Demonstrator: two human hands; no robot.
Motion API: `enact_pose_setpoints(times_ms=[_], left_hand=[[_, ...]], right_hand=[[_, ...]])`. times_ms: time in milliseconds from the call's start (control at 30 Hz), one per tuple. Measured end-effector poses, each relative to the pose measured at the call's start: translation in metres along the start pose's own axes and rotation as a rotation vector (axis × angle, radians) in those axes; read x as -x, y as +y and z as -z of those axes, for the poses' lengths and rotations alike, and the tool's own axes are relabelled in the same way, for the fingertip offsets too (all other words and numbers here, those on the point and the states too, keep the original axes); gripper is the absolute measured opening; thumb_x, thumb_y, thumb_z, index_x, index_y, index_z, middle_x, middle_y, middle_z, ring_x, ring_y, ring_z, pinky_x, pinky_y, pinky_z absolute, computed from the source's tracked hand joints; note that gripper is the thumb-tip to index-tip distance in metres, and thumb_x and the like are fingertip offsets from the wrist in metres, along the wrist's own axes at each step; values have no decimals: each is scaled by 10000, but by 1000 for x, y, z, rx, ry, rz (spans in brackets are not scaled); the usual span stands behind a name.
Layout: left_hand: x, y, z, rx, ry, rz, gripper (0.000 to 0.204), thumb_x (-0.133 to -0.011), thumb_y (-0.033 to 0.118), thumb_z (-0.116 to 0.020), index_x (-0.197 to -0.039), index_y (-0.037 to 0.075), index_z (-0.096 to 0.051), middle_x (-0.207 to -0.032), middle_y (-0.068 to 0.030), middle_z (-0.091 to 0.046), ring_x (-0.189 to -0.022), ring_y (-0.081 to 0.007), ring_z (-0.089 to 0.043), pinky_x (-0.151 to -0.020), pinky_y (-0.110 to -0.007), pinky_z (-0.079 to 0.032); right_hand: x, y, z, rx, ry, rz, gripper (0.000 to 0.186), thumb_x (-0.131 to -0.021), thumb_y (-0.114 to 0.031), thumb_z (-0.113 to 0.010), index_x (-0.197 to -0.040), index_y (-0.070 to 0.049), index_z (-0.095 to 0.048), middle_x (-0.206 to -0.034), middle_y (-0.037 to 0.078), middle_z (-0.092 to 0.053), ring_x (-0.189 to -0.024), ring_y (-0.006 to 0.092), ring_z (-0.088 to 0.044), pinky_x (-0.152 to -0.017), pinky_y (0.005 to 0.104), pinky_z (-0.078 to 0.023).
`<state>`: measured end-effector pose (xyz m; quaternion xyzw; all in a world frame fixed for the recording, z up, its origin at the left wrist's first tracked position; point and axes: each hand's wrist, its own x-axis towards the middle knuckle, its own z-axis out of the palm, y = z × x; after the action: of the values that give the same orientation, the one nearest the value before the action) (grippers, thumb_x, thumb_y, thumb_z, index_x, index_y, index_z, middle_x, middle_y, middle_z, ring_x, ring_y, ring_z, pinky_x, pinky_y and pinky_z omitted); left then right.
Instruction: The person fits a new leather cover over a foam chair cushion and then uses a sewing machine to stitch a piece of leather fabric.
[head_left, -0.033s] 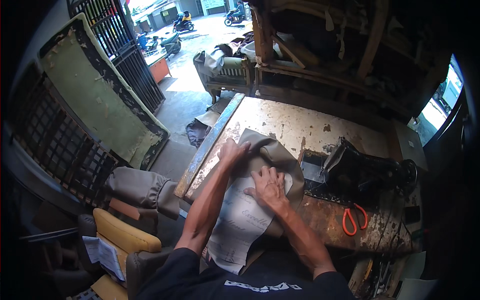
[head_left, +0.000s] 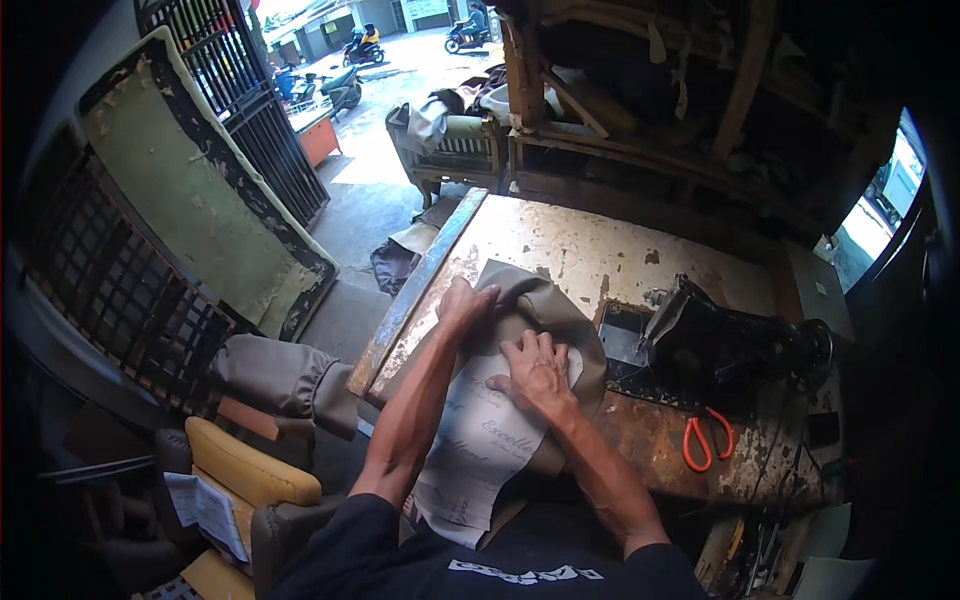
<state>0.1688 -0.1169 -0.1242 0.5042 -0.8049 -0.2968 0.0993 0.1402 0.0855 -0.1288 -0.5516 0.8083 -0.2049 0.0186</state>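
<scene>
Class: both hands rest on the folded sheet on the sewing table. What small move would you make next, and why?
Probably slide the left hand along the fold to flatten it. The grey sheet is doubled over at its far end, the right hand pins the pale underside flat, and the sewing machine sits just to the right.

Both our forearms come up from the lower edge, bare below dark short sleeves, and run close together toward the middle. Our left arm reaches farther, nearly straight, with the wrist bent slightly inward; our left hand (head_left: pixel 466 300) is curled, its fingers bunched and turned down. Our right arm is bent at the elbow and angles in toward the left; our right hand (head_left: pixel 537 366) lies flat, palm down, fingers spread and pointing away from us, just behind the left hand.
</scene>
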Motion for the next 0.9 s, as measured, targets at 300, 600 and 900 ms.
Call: enact_pose_setpoints(times_ms=[300,600,900], left_hand=[[42,-17,33,1028,-265,-260,375,-949,170,-743,-1257,31,-582,-1053,-98,-715,-822,-134,-693,-693,-279,-590],[175,11,241,1066,-126,-719,763,-768,106,-618,-1486,-54,-413,-1382,-200,-567,-1257,-275,-597,-1064,-376,-485],[298,85,336,289,202,-1138,790,-722,490,-662,-1242,-102,-616,-1152,-198,-653,-1068,-270,-640,-953,-369,-491]], right_hand=[[-6,4,26,-46,-305,85,301,-800,-291,-763,-1032,-113,-691,-1080,112,-706,-1128,336,-633,-923,511,-462],[118,-9,216,-974,175,612,297,-720,51,-719,-1005,-32,-710,-958,107,-733,-913,270,-729,-848,366,-570],[80,-22,155,-1160,83,719,974,-771,-86,-874,-1586,-102,-340,-1460,195,-519,-1309,266,-569,-1013,356,-535]])
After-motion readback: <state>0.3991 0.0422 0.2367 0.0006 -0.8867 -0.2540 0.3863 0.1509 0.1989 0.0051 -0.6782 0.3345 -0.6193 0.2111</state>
